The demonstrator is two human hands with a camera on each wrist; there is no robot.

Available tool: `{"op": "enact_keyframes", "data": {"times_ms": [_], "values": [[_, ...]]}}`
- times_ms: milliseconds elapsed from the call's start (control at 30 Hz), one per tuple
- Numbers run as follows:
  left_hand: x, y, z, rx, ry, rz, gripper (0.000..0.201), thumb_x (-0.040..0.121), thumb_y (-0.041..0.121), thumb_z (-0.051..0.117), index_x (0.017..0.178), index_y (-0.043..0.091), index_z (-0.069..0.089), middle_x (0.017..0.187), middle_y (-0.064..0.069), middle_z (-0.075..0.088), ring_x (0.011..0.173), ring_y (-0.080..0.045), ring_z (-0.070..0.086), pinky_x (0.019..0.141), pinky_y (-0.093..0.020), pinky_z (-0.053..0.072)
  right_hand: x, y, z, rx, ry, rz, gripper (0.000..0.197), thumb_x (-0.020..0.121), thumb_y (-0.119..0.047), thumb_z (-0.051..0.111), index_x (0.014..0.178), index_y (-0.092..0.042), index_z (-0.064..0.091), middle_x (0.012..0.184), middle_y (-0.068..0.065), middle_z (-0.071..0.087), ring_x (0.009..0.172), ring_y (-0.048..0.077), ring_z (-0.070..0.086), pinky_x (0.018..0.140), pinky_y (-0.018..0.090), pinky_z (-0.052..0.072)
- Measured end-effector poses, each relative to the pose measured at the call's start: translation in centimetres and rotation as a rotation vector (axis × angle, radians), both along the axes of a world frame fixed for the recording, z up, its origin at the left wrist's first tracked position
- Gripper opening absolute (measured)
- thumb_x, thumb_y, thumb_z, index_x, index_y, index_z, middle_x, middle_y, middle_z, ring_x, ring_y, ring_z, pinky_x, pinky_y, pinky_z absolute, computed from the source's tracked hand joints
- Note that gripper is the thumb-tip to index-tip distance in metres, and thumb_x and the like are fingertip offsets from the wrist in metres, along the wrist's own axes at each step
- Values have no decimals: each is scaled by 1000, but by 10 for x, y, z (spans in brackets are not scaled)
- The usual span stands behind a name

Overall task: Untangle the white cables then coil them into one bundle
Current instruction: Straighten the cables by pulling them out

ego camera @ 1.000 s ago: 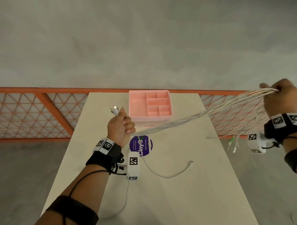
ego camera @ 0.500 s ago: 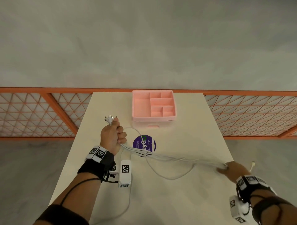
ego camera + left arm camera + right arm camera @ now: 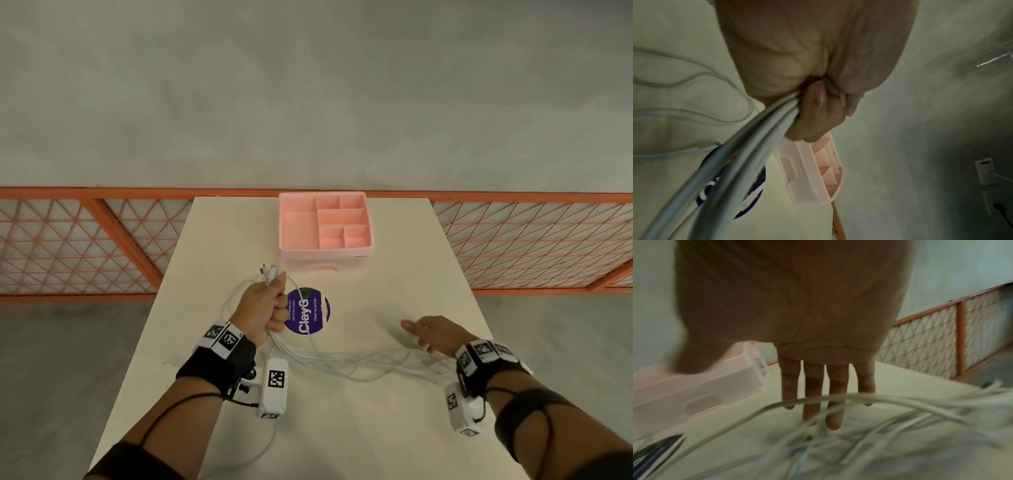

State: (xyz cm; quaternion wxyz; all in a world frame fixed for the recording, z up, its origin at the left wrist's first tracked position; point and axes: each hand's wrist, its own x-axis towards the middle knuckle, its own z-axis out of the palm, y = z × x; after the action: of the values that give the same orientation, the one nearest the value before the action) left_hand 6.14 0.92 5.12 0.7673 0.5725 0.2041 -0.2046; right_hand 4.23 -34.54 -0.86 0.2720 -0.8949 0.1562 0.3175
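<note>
My left hand (image 3: 265,310) grips a bunch of white cables (image 3: 346,365) in a fist above the table, and their plug ends (image 3: 269,272) stick out above the knuckles. The left wrist view shows the same cables (image 3: 748,146) running out of the closed fist (image 3: 818,104). From that fist the strands trail right across the tabletop in loose, crossing lines toward my right hand (image 3: 428,334). That hand hovers flat over the cables (image 3: 869,404) with its fingers (image 3: 812,394) straight and spread, holding nothing.
A pink compartment tray (image 3: 323,222) stands at the far middle of the cream table (image 3: 394,284). A round purple sticker (image 3: 308,310) lies just right of my left hand. An orange mesh railing (image 3: 85,240) runs behind the table, with grey floor on both sides.
My right hand swept the cables down from high on the right to the table, then let them go and opened. The left fist kept its grip and shifted slightly.
</note>
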Motion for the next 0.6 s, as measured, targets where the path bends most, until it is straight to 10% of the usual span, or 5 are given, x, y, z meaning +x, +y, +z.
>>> {"op": "enact_keyframes", "data": {"times_ms": [233,600], "values": [[-9,5,-2,-4,37,-11,34,104,32,49,73,20,40,53,6,29,40,-6,21,40,-15,16,-15,35,-46,-300,1,-181,53,82,-45,73,112,-2,61,116,15,67,106,33,65,78,31,50],[-12,4,-7,-21,-22,26,35,104,32,49,72,20,38,52,6,28,40,-7,21,40,-17,17,-18,38,-52,-274,-24,-382,18,84,-16,70,88,0,63,108,21,68,101,37,65,72,30,48]]}}
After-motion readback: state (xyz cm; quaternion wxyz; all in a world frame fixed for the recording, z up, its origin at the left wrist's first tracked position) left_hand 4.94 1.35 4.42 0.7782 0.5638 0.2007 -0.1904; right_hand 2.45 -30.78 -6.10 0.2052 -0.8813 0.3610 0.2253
